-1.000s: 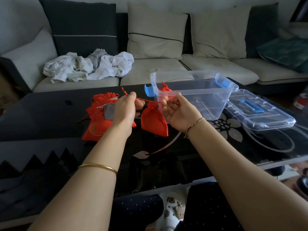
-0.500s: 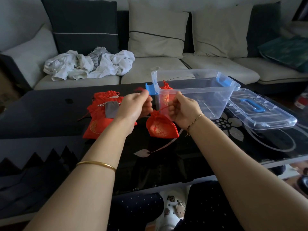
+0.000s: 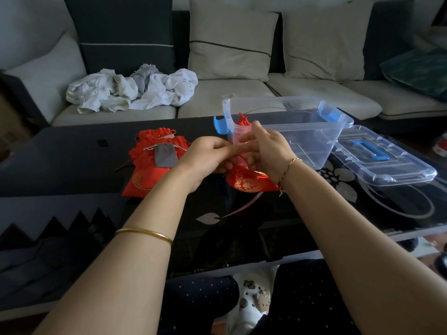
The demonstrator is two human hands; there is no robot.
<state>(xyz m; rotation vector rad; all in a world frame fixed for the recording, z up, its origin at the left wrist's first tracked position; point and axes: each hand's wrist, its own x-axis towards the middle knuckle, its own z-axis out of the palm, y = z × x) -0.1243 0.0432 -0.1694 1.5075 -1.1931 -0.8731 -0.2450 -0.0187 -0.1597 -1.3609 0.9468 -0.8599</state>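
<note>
A heap of red satin pouches (image 3: 141, 180), topped by a small grey pouch (image 3: 166, 155), is lying left of centre on the black glass counter (image 3: 67, 165). We are gripping a red gold-patterned fabric pouch (image 3: 251, 182) mid-counter, with our left hand (image 3: 207, 158) and right hand (image 3: 267, 153) fingers pinching its drawstring, just before a clear plastic box (image 3: 314, 141).

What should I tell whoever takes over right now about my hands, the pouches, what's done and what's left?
Left hand and right hand both pinch the drawstring of the red pouch, which rests on the table.
Done: a second red pouch sits in the clear box; the lid lies beside it.
Left: probably finish tying this pouch, box it, then the red pile and grey pouch.
</note>
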